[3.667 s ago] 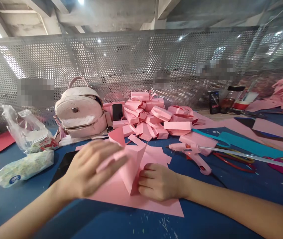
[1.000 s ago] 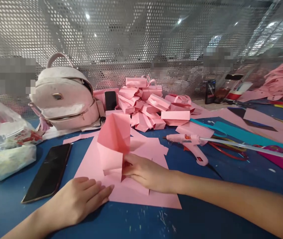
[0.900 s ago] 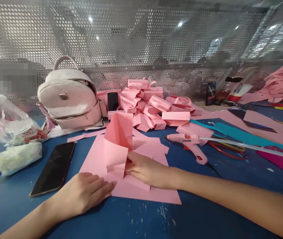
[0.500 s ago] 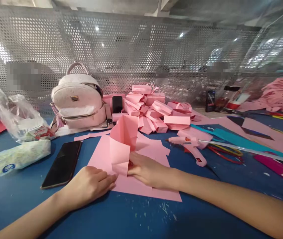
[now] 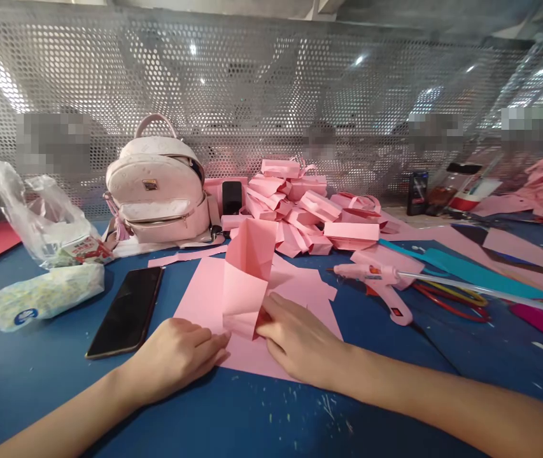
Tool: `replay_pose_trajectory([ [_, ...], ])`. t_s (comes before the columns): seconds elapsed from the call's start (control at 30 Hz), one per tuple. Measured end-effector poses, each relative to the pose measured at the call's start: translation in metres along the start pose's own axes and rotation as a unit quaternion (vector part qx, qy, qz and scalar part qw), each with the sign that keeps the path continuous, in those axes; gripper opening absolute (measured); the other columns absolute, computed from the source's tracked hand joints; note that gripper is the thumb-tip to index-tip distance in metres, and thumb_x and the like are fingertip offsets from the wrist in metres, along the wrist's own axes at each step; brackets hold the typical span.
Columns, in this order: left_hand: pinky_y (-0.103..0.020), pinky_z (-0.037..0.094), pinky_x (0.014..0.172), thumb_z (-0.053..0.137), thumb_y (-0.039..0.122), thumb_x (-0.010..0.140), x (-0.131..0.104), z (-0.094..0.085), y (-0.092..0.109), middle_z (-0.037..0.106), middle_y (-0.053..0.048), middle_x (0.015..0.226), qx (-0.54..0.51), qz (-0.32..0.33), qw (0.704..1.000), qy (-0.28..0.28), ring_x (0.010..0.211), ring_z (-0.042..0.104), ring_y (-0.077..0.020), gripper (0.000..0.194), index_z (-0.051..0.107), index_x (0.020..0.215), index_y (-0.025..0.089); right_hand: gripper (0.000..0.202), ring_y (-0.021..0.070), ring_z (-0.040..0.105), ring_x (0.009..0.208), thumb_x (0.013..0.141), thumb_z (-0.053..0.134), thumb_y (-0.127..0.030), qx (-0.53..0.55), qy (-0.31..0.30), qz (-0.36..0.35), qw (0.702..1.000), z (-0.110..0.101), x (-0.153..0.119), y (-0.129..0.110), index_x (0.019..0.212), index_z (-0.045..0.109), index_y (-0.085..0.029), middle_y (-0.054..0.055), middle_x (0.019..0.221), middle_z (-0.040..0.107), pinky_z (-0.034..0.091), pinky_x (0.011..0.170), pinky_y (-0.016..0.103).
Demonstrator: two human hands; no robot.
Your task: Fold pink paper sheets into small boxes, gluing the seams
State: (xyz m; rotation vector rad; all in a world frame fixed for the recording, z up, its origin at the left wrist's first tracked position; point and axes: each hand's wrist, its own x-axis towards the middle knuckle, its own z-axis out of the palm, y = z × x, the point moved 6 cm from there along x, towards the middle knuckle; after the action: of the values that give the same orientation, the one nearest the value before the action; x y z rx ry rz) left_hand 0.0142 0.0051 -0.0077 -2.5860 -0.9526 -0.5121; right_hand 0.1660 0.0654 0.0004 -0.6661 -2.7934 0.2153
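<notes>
Pink paper, smooth and without shine, makes the folded piece (image 5: 242,296), which stands with open top on the sheet (image 5: 199,289). I judge it very light, stiff along the creases, but its walls would dent under a hard squeeze; the folded edges seem best to hold. The hands are apart. The left hand (image 5: 183,353) lies palm down, fingers loose, at the sheet's near edge. The right hand (image 5: 302,337) has its fingertips hidden beside the piece's lower right; whether they pinch, I cannot tell.
</notes>
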Motion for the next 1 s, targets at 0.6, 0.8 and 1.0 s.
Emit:
replay_pose_trajectory([
  [0.6, -0.031, 0.034, 0.046, 0.046, 0.025, 0.101, -0.002, 0.0, -0.003, 0.057, 0.003, 0.06, -0.03, -0.02, 0.999, 0.003, 0.048, 0.055, -0.0152, 0.022, 0.066, 0.097, 0.019, 0.022, 0.0187, 0.06, 0.077, 0.089, 0.05, -0.011, -0.048, -0.015, 0.053, 0.997, -0.013, -0.009, 0.004, 0.096, 0.07, -0.017, 0.006, 0.093, 0.063, 0.046, 0.064, 0.031],
  [0.8, -0.024, 0.042, 0.055, 0.05, 0.02, 0.099, -0.005, -0.011, -0.016, 0.059, -0.001, 0.076, -0.129, -0.122, 0.981, 0.073, 0.062, 0.058, -0.0115, 0.019, 0.067, 0.092, 0.019, 0.028, 0.0219, 0.063, 0.099, 0.093, 0.048, -0.011, -0.007, 0.034, 0.036, 0.999, -0.017, -0.008, 0.007, 0.109, 0.07, -0.018, 0.008, 0.115, 0.065, 0.051, 0.084, 0.035],
  [1.0, -0.028, 0.052, 0.077, 0.053, 0.018, 0.096, -0.007, -0.018, -0.026, 0.052, -0.007, 0.109, -0.204, -0.202, 0.951, 0.118, 0.09, 0.059, -0.0157, 0.016, 0.068, 0.101, 0.023, 0.031, 0.0298, 0.061, 0.105, 0.094, 0.06, -0.036, -0.059, -0.006, 0.01, 0.998, -0.009, -0.011, -0.004, 0.11, 0.069, -0.011, 0.015, 0.117, 0.066, 0.05, 0.092, 0.045],
])
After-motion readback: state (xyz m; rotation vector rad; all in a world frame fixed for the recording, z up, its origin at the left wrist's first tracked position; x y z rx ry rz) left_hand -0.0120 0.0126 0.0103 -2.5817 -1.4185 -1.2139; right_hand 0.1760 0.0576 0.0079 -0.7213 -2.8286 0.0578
